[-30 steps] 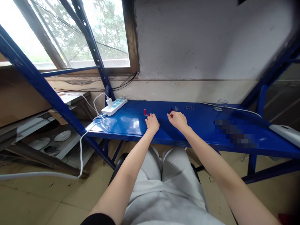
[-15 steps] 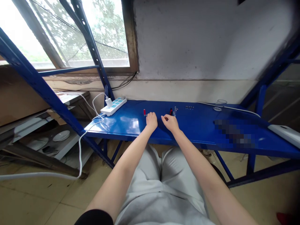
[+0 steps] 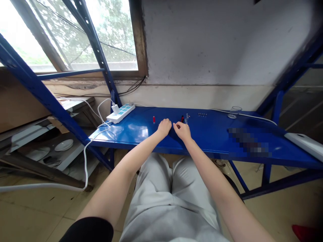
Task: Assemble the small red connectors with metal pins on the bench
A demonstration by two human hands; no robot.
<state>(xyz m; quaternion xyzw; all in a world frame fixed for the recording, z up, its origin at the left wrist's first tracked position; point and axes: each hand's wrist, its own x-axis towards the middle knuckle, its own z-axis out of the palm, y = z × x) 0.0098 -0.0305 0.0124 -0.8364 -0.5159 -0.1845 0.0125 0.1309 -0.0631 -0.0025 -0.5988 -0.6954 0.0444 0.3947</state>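
Note:
My left hand [image 3: 165, 127] is just above the blue table [image 3: 212, 134], its fingers curled downward; whatever they may hold is hidden beneath them. Close by on the right, my right hand [image 3: 183, 131] has thumb and forefinger brought together in a pinch, and anything between them is too small to make out. A small red cylinder [image 3: 153, 119] stands to the left of my left hand. Just behind my right hand are a small red-and-black object [image 3: 182, 118] and a clear, transparent piece [image 3: 186, 118], both partly covered by the hand.
Several tiny silvery parts [image 3: 202, 115] lie in a row farther back. A drinking glass [image 3: 234, 112] stands at the back right, near a blurred dark object [image 3: 248, 143]. A white power strip [image 3: 121, 113] with a plug and cable [image 3: 85, 158] is at the left end.
My left hand has moved right, away from the red cylinder and closer to my right hand. My right hand stays in nearly the same place. The view has shifted slightly.

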